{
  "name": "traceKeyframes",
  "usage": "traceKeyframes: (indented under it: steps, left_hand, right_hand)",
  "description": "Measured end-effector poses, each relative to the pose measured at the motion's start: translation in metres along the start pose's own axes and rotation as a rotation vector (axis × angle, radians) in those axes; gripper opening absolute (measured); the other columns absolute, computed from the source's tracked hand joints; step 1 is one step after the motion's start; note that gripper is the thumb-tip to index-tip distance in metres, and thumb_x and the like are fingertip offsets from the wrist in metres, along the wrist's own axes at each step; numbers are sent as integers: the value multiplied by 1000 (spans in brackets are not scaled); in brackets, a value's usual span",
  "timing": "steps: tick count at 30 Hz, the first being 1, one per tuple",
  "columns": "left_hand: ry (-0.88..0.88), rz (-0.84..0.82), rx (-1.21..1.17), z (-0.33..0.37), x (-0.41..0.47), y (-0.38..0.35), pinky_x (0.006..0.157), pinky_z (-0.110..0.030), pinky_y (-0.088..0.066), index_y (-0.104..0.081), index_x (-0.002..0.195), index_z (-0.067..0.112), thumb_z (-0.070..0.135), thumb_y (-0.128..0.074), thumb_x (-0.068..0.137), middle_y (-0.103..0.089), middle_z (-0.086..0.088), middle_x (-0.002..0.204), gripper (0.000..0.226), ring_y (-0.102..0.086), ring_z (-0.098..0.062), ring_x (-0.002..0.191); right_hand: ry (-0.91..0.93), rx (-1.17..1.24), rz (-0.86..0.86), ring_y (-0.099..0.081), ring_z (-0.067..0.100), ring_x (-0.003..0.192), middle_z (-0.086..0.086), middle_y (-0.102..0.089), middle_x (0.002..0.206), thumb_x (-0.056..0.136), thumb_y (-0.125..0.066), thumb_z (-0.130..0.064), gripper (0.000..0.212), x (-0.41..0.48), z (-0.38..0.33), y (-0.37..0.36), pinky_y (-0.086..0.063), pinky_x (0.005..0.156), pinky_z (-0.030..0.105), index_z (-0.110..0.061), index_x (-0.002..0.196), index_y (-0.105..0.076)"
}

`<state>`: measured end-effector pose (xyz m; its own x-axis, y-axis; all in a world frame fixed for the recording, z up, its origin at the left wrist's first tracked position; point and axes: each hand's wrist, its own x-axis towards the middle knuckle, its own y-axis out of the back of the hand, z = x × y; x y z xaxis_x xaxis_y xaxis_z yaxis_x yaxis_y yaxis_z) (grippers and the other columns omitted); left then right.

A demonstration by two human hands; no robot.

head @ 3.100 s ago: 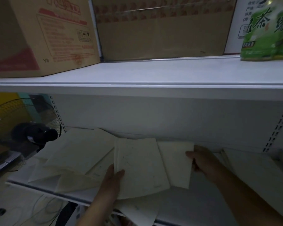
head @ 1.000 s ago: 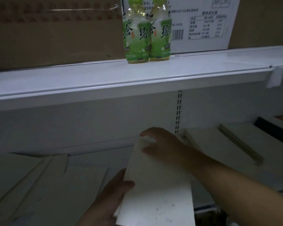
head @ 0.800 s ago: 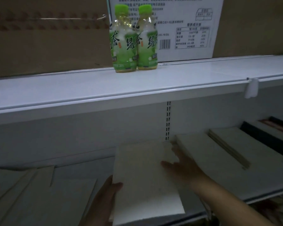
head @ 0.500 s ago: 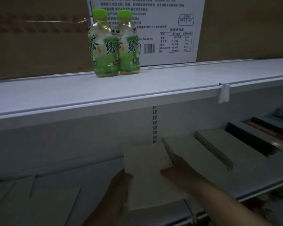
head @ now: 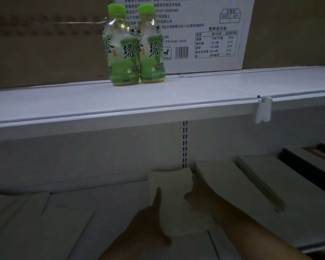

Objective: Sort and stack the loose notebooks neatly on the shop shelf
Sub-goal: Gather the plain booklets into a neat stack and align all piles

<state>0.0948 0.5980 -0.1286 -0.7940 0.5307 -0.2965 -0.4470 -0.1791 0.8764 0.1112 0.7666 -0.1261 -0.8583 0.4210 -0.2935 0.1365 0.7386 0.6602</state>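
Entry: pale notebook [head: 172, 194], held over the lower shelf [head: 111, 196], far end near its back edge, just beside the neat stack [head: 229, 186]. Grip: left hand [head: 148, 228] and right hand [head: 199, 199], one side each. Suggest squaring corners with the stack before release.

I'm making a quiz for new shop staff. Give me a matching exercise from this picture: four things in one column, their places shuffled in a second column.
Things
1. bottles
2. notebook
3. clip
4. notebook stack

Places
A. on the front edge of the upper shelf
B. on the lower shelf, right of both hands
C. standing on the upper shelf
D. gripped by the left hand and right hand

Pairs: 1-C, 2-D, 3-A, 4-B
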Motion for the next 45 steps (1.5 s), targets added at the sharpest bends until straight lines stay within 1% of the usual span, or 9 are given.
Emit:
traceKeyframes:
  steps: [3, 8, 13, 19, 23, 27, 32, 38, 45]
  left_hand:
    - [26, 2, -32, -8, 5, 3, 91, -29, -44, 26, 143, 33, 30, -78, 72, -48, -15, 139, 126, -51, -27, 123]
    - [18, 47, -100, -17, 8, -2, 96, -25, -39, 18, 147, 34, 36, -79, 70, -39, -8, 148, 123, -41, -23, 132]
    - [-18, 42, -280, -27, -11, 2, 107, -24, -33, 4, 151, 30, 32, -76, 77, -31, -2, 152, 108, -34, -17, 136]
    - [228, 447, -220, -121, -63, 31, 106, -14, -24, -36, 142, 32, 35, -65, 85, -38, 11, 147, 64, -36, -7, 134]
    - [604, 685, -145, -212, -108, 44, 96, -21, -38, -51, 130, 24, 26, -57, 87, -57, 3, 131, 44, -53, -16, 118]
    - [695, 453, 4, -250, -122, 36, 100, -29, -41, -46, 128, 21, 36, -52, 84, -47, -5, 132, 47, -45, -24, 122]
    - [575, 385, -383, -260, -127, 48, 97, -20, -42, -40, 137, 10, 32, -68, 78, -47, -7, 139, 69, -49, -19, 125]
    - [450, 304, -1090, -270, -153, 63, 49, -24, -49, -37, 126, 13, 3, -56, 79, -55, -10, 101, 52, -58, -25, 82]
    - [264, 423, -1200, -307, -212, 73, 73, -29, -48, -36, 114, 15, -7, -44, 84, -54, -1, 99, 38, -55, -14, 87]
  right_hand:
    - [52, -54, 44, -33, 28, 136, 16, -23, 152, 88, -51, -7, 70, 6, 2, -1, -35, 109, 32, -3, 148, -16]
    - [98, -256, 15, -42, 35, 128, 20, -40, 140, 91, -47, -16, 48, 0, 6, -4, -38, 105, 36, -8, 138, -38]
    - [355, -614, 173, 7, 33, 146, 15, 7, 158, 98, -37, -35, 54, -19, -20, -9, -7, 119, 38, -20, 148, -21]
    - [772, -286, -142, -41, 3, 128, -17, -42, 139, 92, -53, -36, 32, -52, -50, -73, -32, 105, 16, -37, 124, -51]
    - [583, -45, -433, -64, -7, 74, -25, -66, 74, 70, -62, -38, 9, -63, -62, -130, -53, 78, 24, -39, 76, -68]
    - [277, 351, -329, -57, 14, 41, 0, -63, 48, 83, -68, -8, 12, -72, -82, -176, -44, 43, 22, -11, 72, -69]
    - [298, 117, -37, -66, 25, 65, 7, -69, 65, 81, -59, -16, 20, -79, -112, -220, -52, 67, 40, -7, 65, -67]
    - [162, 277, 68, -64, 26, 73, 8, -68, 72, 87, -58, -19, 25, -109, -136, -247, -46, 67, 35, -15, 63, -64]
    - [181, 550, -13, -65, 27, 74, 11, -69, 80, 86, -59, -8, 9, -149, -199, -281, -47, 61, 32, -6, 82, -67]
